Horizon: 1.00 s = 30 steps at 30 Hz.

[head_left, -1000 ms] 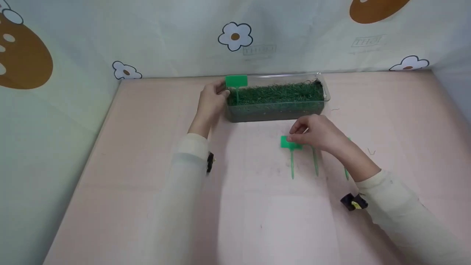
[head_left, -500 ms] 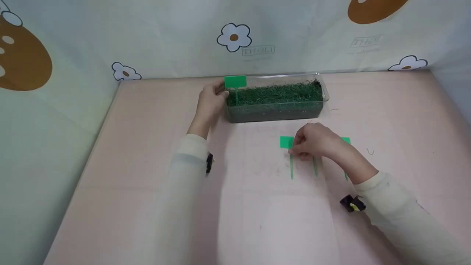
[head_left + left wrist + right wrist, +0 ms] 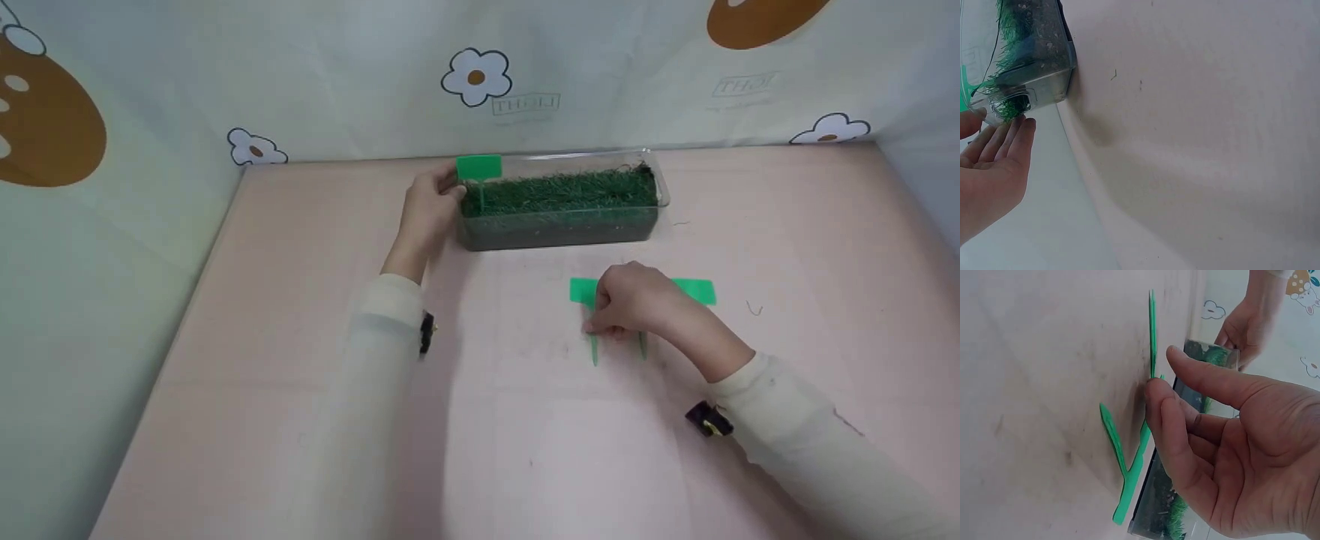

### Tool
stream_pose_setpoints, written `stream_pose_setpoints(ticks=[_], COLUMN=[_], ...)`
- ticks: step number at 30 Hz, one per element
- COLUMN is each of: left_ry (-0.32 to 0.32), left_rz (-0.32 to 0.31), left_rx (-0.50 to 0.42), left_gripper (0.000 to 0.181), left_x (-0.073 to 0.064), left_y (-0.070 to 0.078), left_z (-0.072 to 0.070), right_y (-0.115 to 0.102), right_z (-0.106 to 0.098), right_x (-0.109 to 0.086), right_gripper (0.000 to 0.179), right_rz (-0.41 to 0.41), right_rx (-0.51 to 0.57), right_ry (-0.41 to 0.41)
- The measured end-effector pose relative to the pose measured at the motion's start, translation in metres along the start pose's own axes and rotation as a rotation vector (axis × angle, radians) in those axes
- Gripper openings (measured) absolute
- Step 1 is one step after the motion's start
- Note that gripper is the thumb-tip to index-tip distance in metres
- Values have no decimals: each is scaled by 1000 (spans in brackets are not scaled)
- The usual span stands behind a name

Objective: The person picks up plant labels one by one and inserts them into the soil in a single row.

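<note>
A clear plastic planter [image 3: 555,231] filled with green grass [image 3: 562,191] stands at the back. A green T-shaped plant label [image 3: 480,166] stands upright at its left end. My left hand [image 3: 430,206] holds that end by the rim, thumb and fingers on either side in the left wrist view. Farther forward, several green plant labels lie side by side on the table. My right hand [image 3: 637,300] is over them, partly hiding them, its fingertips at the stem of the leftmost label [image 3: 583,290]. In the right wrist view, a gap shows between thumb and forefinger.
The table has a pale pink cover [image 3: 300,337]. A patterned cloth wall [image 3: 360,82] rises right behind the planter. Another label head [image 3: 696,291] shows beyond the right wrist. Small dark strands [image 3: 754,308] lie to the right.
My right hand has moved toward me, from the leftmost label's head down to its stem. The left hand and planter have stayed in place.
</note>
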<state>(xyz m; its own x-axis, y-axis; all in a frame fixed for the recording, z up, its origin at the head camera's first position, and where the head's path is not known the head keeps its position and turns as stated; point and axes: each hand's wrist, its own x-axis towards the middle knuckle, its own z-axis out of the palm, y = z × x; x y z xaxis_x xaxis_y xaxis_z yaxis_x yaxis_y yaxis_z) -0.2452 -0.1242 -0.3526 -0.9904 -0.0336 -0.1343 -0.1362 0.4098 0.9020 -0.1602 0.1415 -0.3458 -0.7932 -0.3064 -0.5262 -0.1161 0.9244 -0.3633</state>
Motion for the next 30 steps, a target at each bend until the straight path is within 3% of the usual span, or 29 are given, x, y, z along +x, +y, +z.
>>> stream_pose_setpoints(ticks=[12,22,30], left_ry=[0,-6,-11], left_rz=[11,-7,-8], left_rx=[-4,-8,-17], left_gripper=[44,44,44], left_x=[2,3,1], left_y=[0,0,1], left_z=[1,0,0], right_y=[-8,-12,-15], right_z=[9,11,12], right_x=[-4,-5,-5], right_gripper=[22,24,30], right_rz=[-80,-27,-5], right_rx=[-138,-137,-196], right_ry=[87,100,89])
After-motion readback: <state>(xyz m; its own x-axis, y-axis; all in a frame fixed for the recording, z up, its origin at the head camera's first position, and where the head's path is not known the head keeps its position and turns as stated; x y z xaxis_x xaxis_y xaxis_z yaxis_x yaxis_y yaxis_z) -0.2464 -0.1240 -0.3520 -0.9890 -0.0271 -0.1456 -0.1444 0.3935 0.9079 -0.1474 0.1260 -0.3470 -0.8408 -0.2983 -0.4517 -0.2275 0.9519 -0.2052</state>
